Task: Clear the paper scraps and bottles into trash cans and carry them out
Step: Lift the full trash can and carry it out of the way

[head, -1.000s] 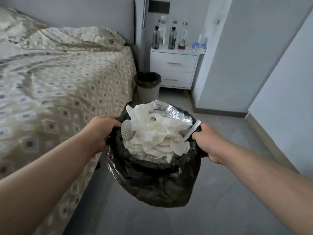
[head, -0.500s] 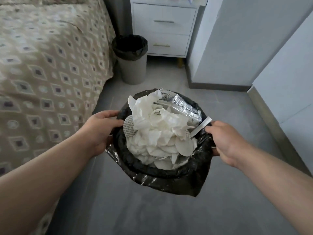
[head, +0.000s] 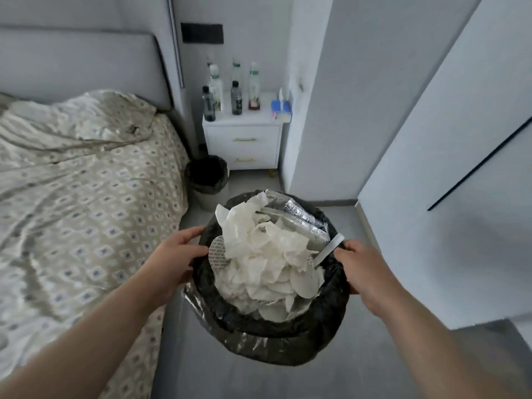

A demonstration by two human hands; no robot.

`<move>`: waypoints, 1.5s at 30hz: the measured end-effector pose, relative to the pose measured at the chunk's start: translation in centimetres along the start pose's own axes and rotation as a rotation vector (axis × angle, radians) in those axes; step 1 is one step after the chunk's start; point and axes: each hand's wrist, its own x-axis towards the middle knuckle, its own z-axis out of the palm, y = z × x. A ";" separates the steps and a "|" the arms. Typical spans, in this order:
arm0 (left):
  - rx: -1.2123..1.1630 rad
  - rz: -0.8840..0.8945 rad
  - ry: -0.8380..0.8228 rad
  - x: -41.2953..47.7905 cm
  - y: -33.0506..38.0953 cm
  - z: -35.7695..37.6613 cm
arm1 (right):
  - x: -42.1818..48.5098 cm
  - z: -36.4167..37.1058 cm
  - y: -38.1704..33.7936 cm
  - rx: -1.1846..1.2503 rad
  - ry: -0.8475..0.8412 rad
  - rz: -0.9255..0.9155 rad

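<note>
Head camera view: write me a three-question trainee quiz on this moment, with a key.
1. True or false: only the left hand holds the black-lined trash can heaped with white paper scraps.
2. The plastic bottles stand: A on the grey floor; B on the white two-drawer nightstand; C on the patterned bed.
3. Which hand grips the rim beside the white plastic strip?
Key: 1 false, both hands hold it; 2 B; 3 the right hand.
</note>
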 end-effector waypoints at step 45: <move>0.477 0.132 -1.302 -34.2 9.6 62.0 | -42.9 -49.6 20.6 0.660 1.233 0.334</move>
